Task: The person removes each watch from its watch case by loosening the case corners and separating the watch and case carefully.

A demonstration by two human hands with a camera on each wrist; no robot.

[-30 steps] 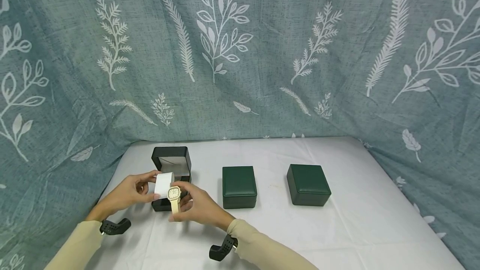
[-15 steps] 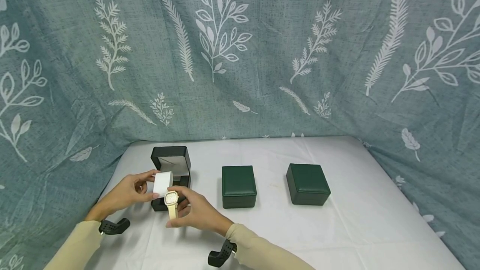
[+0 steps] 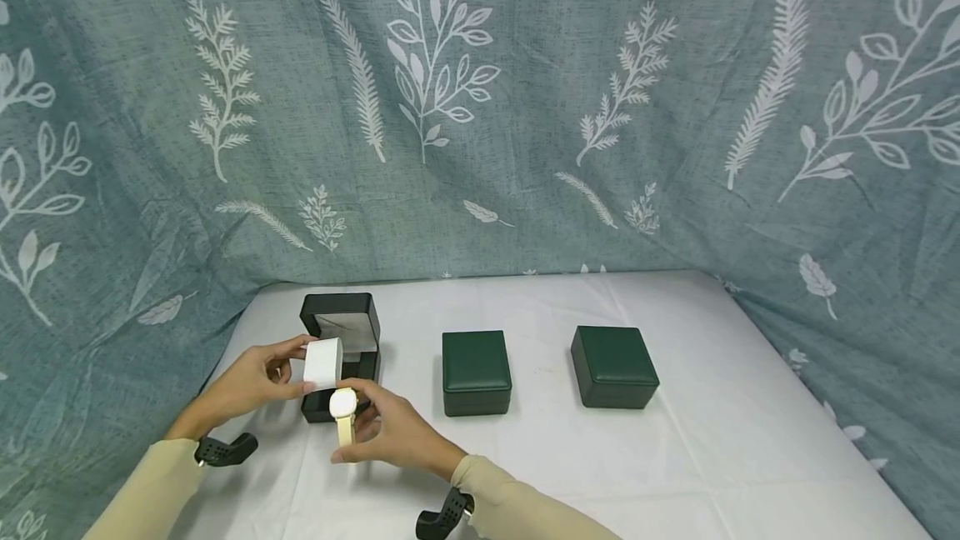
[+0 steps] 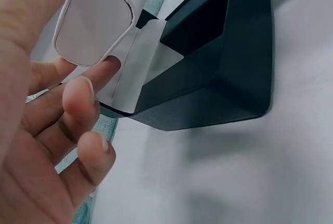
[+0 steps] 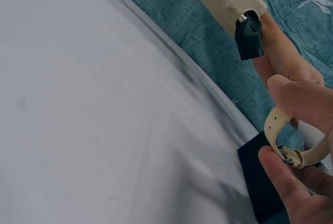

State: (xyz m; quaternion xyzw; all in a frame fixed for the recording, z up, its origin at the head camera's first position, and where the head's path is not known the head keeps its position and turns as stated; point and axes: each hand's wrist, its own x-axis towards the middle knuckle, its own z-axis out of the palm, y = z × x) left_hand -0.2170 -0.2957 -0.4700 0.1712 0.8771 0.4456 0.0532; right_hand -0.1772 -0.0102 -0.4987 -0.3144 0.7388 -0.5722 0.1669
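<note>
Head view: my left hand [image 3: 255, 379] pinches a white watch cushion [image 3: 323, 362] just in front of the open dark box [image 3: 341, 332] at the surface's [image 3: 705, 440] left. My right hand [image 3: 397, 436] grips a cream-strapped watch [image 3: 344, 407] just below the cushion, fingers curled round the strap; right wrist view shows the buckle. Two closed green boxes [image 3: 476, 372] sit to the right, well apart.

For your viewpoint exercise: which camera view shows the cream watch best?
The head view: the watch shows face and strap, held by the right hand. The right wrist view shows only strap and buckle. The left wrist view shows none of it.
</note>
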